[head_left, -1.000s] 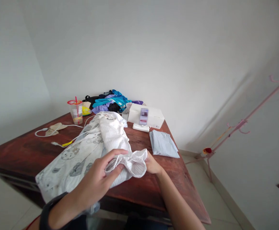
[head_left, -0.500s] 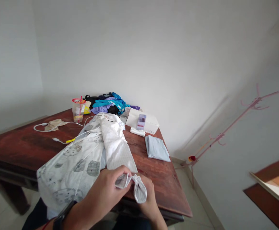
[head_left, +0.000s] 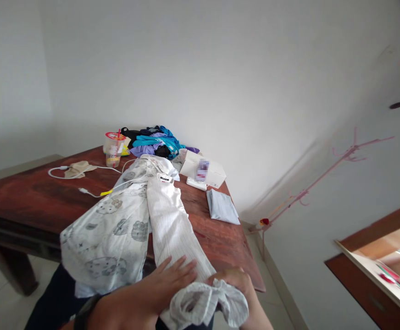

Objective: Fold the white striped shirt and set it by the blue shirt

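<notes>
A white striped garment (head_left: pixel 172 220) lies lengthwise on the dark red wooden table (head_left: pixel 24 201), its near end bunched and hanging off the front edge. My left hand (head_left: pixel 167 279) rests on it with fingers stretched out flat. My right hand (head_left: pixel 234 279) is closed around the bunched end (head_left: pixel 203 305). Beside it to the left lies a white cloth printed with grey cat figures (head_left: pixel 110 233), draped over the table's edge.
Further back stand a plastic cup with a red straw (head_left: pixel 113 149), a pile of coloured clothes (head_left: pixel 153 142), a white box (head_left: pixel 203 169), a folded pale blue cloth (head_left: pixel 222 207) and white cables (head_left: pixel 83 172). A pink coat stand (head_left: pixel 310 188) leans by the right wall.
Both hands have drawn the striped garment's end toward me, past the table's front edge. The left hand has let go of the bunch and now lies flat on the cloth.
</notes>
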Motion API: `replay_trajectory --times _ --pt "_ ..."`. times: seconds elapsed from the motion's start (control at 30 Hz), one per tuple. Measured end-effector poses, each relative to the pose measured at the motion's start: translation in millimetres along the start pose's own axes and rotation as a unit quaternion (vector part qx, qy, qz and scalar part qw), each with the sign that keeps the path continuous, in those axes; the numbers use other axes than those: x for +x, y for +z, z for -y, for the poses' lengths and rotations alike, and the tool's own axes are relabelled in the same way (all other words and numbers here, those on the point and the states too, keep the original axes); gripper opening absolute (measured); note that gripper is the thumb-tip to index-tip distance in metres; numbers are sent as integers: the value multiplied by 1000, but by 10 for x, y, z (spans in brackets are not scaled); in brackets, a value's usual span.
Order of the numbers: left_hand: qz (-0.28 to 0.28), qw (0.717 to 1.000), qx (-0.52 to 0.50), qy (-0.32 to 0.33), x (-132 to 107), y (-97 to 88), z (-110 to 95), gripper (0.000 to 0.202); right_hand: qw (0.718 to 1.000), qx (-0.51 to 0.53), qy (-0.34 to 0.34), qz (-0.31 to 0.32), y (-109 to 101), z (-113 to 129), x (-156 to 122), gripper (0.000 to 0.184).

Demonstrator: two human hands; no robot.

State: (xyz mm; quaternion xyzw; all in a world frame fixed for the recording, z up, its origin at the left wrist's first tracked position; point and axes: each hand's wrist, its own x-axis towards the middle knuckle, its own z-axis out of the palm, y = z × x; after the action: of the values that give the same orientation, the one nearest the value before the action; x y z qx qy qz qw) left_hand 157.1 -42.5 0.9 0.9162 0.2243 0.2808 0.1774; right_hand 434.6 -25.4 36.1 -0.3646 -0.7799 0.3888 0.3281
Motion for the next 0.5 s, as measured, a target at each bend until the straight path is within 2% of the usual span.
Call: replay_trajectory --times 0.1,0.2,0.27,0.37,0.43,0.5 --pt "-9 1000 -22 -20 31 161 57 112 1000 -1 5 -8 -9 188 203 24" --pt "-19 995 -69 -76 13 302 139 115 999 -13 30 -35 27 176 545 26" --pt "-19 989 -99 -111 -35 398 212 117 997 -9 51 -50 79 8 792 30" --pt "-1 978 -130 -163 -124 532 306 114 995 25 98 -4 189 -404 1104 34" --pt "16 974 -131 -186 -180 618 344 111 989 45 140 12 268 -694 1243 38" --pt "0 974 -117 -194 -227 707 369 106 987 42 153 19 332 -932 1324 40"
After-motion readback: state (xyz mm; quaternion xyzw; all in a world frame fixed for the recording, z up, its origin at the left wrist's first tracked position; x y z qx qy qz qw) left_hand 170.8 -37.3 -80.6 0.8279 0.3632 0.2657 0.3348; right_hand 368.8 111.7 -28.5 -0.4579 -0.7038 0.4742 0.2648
